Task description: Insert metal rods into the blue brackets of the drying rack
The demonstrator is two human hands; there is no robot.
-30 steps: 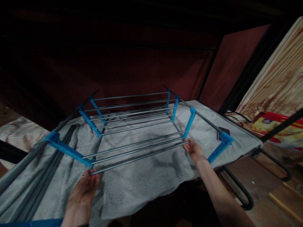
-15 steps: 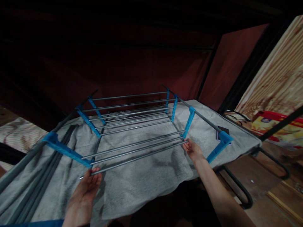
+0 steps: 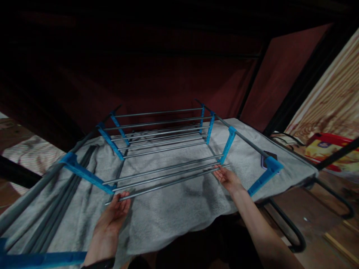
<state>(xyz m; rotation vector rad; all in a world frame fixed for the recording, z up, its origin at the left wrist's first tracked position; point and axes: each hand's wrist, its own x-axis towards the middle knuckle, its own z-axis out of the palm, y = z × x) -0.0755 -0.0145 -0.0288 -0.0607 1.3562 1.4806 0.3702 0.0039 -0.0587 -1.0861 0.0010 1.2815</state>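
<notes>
A loose grey metal rod [image 3: 174,183] lies across in front of me, held near both ends. My left hand [image 3: 113,211] grips it palm-up, fingers closed round it beside a blue plastic bracket [image 3: 86,175]. Near the other end, my right hand [image 3: 227,180] pinches the rod just below another blue bracket [image 3: 227,145]; the rod's tip sticks out past the fingers. Behind it stands a partly assembled rack, with several crossbars [image 3: 165,150] running between blue brackets on two grey side tubes [image 3: 246,141].
A grey cloth [image 3: 179,224] covers the surface under the rack. Several loose tubes [image 3: 60,209] lie at the left. A phone [image 3: 269,158] rests at the right, near a black metal frame [image 3: 294,231]. Beyond is a red and yellow box [image 3: 331,149].
The rod has shifted slightly to the right, with its right end now reaching beyond my right fingers. My left hand has moved right with it. The whole view has shifted a little.
</notes>
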